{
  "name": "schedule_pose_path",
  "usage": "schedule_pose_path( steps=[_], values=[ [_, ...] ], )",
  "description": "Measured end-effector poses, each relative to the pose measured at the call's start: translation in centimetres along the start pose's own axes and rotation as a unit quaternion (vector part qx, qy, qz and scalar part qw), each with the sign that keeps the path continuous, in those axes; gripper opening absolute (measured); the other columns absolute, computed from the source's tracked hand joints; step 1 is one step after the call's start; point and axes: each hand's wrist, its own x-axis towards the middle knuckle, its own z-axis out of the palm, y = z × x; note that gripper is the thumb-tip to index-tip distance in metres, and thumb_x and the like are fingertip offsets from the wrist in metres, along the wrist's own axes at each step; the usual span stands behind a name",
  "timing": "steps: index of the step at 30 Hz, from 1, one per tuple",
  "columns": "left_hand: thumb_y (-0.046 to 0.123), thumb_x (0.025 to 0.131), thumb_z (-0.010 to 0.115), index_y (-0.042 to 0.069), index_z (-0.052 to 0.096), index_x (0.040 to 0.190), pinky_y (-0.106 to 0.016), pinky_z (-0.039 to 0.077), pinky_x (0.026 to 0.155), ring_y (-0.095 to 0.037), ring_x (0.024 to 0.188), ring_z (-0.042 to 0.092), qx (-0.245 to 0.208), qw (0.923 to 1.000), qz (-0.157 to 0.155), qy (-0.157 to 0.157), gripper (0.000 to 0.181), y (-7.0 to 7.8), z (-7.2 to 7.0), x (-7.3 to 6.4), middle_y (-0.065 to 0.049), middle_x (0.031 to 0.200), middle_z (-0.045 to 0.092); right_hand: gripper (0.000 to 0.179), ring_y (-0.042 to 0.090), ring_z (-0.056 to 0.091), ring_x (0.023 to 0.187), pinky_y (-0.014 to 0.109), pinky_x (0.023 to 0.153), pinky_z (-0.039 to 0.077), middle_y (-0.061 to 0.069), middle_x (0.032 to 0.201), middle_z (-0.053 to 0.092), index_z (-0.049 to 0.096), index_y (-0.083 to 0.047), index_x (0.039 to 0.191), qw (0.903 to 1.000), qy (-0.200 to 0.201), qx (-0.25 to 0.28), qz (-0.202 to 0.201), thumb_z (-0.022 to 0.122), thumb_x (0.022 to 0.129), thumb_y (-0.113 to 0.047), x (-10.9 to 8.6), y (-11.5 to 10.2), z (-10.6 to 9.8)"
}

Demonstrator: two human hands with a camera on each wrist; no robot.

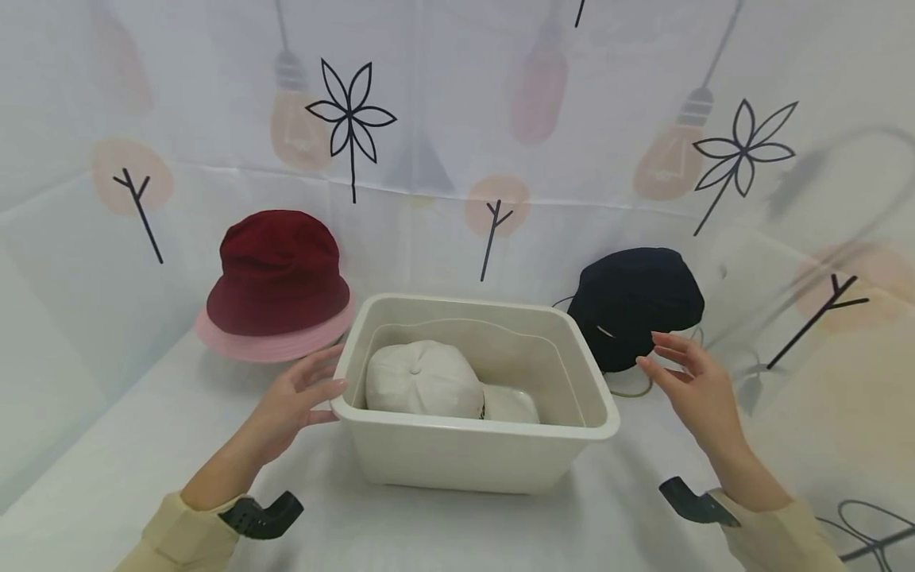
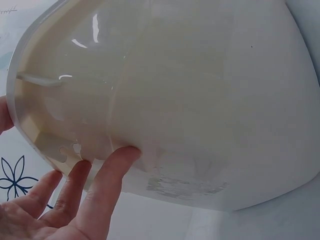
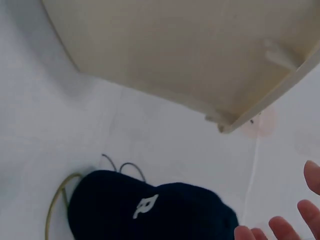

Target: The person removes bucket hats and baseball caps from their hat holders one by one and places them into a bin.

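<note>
A beige plastic bin stands on the white table in the head view. Inside it lies an off-white baseball cap, its brim toward the right. My left hand touches the bin's left side, fingers extended at the rim. The left wrist view shows these fingertips against the outer wall, just under the rim. To the right of the bin hovers my right hand, apart from it, fingers loosely spread and holding nothing. Close by it is a dark navy cap, whose white logo shows in the right wrist view.
Left of the bin, a maroon bucket hat with a pink brim sits near the back cloth. A thin yellowish cord lies next to the navy cap. Dark wrist devices are on both sleeves.
</note>
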Motion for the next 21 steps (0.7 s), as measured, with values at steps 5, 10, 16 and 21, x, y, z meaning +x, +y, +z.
schedule_pose_path(
  steps=[5, 10, 16, 21],
  values=[
    [0.021, 0.089, 0.063, 0.01, 0.031, 0.144, -0.044, 0.051, 0.083, -0.037, 0.119, 0.045, 0.0, 1.0, 0.0, 0.001, 0.064, 0.0, 0.0, 0.0, -0.022, 0.139, 0.037, 0.053, 0.028, 0.051, 0.111, 0.005, 0.077, 0.04, 0.017, 0.128, 0.052, 0.052, -0.002, 0.127, 0.9978, 0.022, -0.023, 0.057, 0.069, 0.085, -0.029, 0.9, 1.0, 0.2],
    [0.02, 0.089, 0.063, 0.009, 0.03, 0.144, -0.044, 0.051, 0.083, -0.038, 0.12, 0.044, 0.001, 1.0, -0.002, 0.003, 0.065, 0.1, -0.1, 0.0, -0.023, 0.139, 0.036, 0.059, 0.031, 0.046, 0.118, 0.023, 0.087, 0.045, 0.011, 0.135, 0.046, 0.048, -0.007, 0.134, 0.9929, 0.038, -0.02, 0.111, 0.068, 0.085, -0.033, 2.2, 2.4, 0.6],
    [0.021, 0.089, 0.062, 0.009, 0.03, 0.144, -0.044, 0.051, 0.083, -0.038, 0.121, 0.043, -0.001, 1.0, 0.002, 0.001, 0.065, 0.1, -0.2, 0.1, -0.023, 0.14, 0.035, 0.061, 0.029, 0.041, 0.124, 0.034, 0.091, 0.046, 0.009, 0.141, 0.039, 0.045, -0.01, 0.137, 0.9853, 0.063, -0.015, 0.158, 0.067, 0.085, -0.033, 3.9, 4.0, 1.3],
    [0.02, 0.089, 0.063, 0.01, 0.03, 0.144, -0.044, 0.051, 0.084, -0.037, 0.121, 0.043, -0.003, 1.0, 0.002, -0.003, 0.065, 0.0, -0.2, 0.1, -0.022, 0.14, 0.036, 0.064, 0.031, 0.035, 0.126, 0.035, 0.093, 0.042, 0.013, 0.142, 0.033, 0.043, -0.009, 0.138, 0.9844, 0.087, -0.006, 0.153, 0.069, 0.084, -0.029, 5.1, 5.3, 1.6]
  ],
)
